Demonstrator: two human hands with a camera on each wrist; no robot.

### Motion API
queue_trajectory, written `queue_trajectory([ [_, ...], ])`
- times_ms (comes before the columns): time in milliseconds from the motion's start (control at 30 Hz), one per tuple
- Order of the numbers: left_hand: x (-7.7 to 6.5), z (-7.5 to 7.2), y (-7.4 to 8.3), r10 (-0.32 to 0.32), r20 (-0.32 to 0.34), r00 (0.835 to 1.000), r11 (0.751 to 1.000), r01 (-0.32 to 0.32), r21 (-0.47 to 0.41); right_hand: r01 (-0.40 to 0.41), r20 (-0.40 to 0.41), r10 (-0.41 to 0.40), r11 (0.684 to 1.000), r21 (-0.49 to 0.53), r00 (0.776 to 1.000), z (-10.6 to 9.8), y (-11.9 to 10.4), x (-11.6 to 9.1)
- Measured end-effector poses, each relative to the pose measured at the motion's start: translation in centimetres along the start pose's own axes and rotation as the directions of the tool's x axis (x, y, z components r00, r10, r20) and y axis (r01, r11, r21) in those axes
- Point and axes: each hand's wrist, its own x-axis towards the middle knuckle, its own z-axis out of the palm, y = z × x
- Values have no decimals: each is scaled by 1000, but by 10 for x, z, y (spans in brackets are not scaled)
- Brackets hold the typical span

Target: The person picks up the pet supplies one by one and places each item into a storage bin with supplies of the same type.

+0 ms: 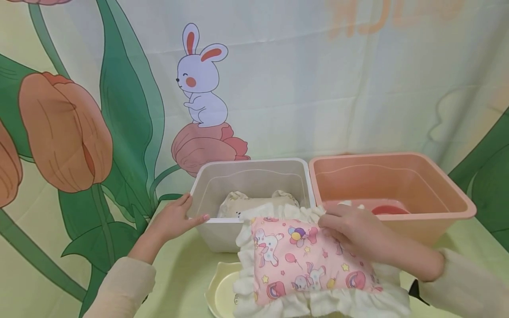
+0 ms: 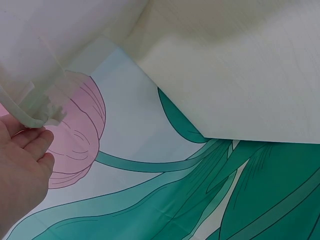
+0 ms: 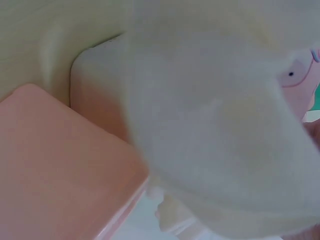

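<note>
The right hand (image 1: 358,229) pinches the frilled pink pillow (image 1: 294,260) by its upper edge in front of the gray bin (image 1: 218,236), probably so it hangs free, while the left hand's (image 1: 172,219) fingers grip that bin's rim, likely steadying it, and faint orange lettering (image 1: 367,31) on the backdrop (image 1: 278,97) is illegible.
</note>
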Motion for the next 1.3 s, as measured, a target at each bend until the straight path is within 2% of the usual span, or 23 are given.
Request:
queue_trajectory([
  [300, 0, -1, 0, 0, -3, 1000, 1000, 0, 2, 16, -10, -16, 1000, 1, 1000, 3, 5, 7],
  [700, 1, 2, -2, 7, 10, 1000, 1000, -8, 15, -33, 10, 34, 999, -38, 999, -1, 7, 21],
  [1033, 0, 1, -2, -4, 14, 1000, 1000, 4, 15, -64, 76, 67, 997, -34, 995, 4, 10, 35],
  [1300, -1, 1, -3, -6, 12, 1000, 1000, 6, 10, -113, 136, 111, 994, 8, 984, 5, 10, 43],
])
